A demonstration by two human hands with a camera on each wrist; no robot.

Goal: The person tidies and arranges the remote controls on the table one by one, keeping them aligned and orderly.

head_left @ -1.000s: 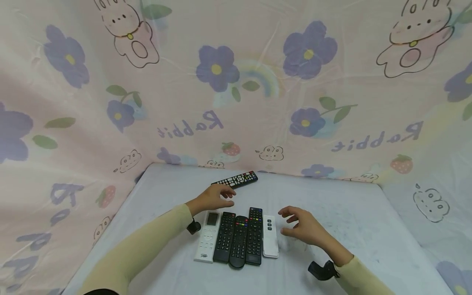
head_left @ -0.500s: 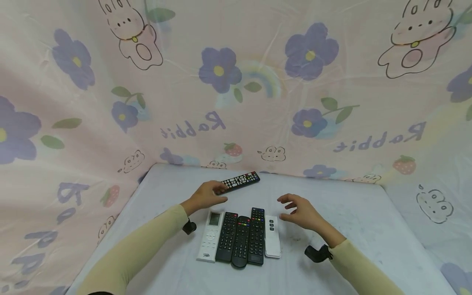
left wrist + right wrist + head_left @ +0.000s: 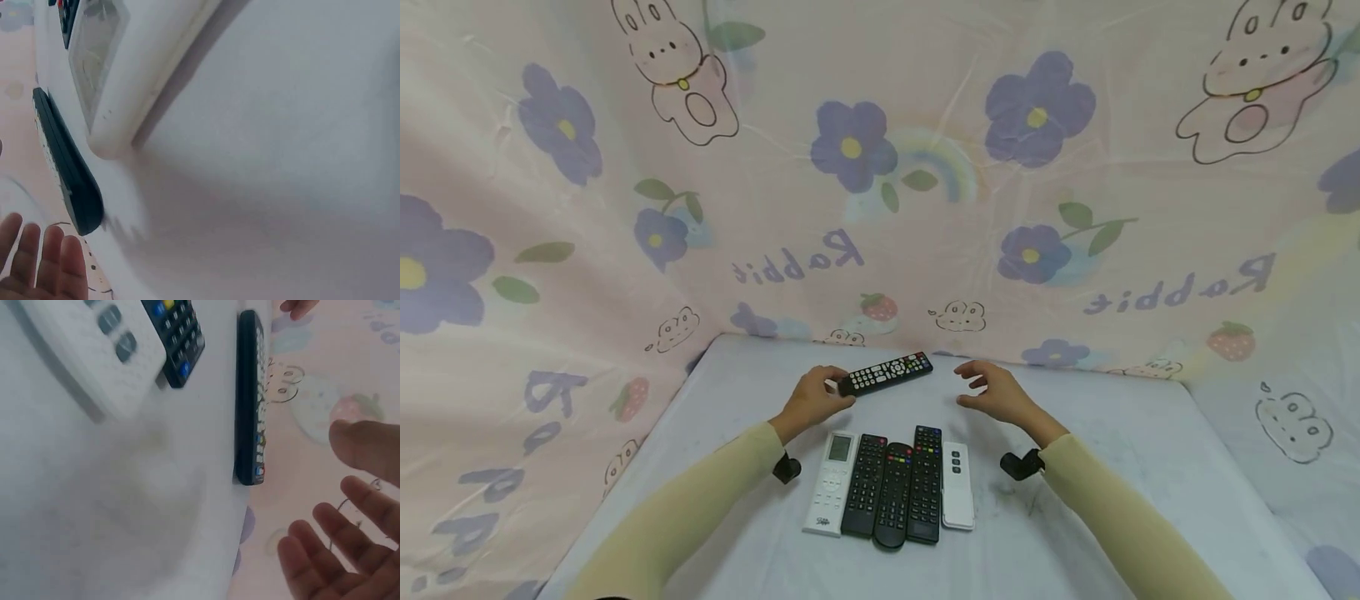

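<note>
A black remote control (image 3: 886,373) with white buttons lies slanted at the back of the table. My left hand (image 3: 814,398) is at its left end, thumb and fingers spread around that end; in the left wrist view the fingers (image 3: 49,259) look straight and apart from it. Off the remote's right end, my right hand (image 3: 996,396) holds nothing, its fingers loosely bent. Nearer the front stands a row of remotes: a white one with a screen (image 3: 831,485), several black ones, such as the round-ended one (image 3: 892,498), and a small white one (image 3: 957,487).
The white table (image 3: 1097,467) carries all the remotes. A patterned cloth wall (image 3: 910,200) rises behind the table's back edge and also along the sides. A dark wrist camera (image 3: 1021,465) juts from the right wrist, close to the small white remote.
My left hand has drawn from above the black remote to its left end. My right hand has moved forward, from beside the row to near the remote's right end. The remotes look unmoved.
</note>
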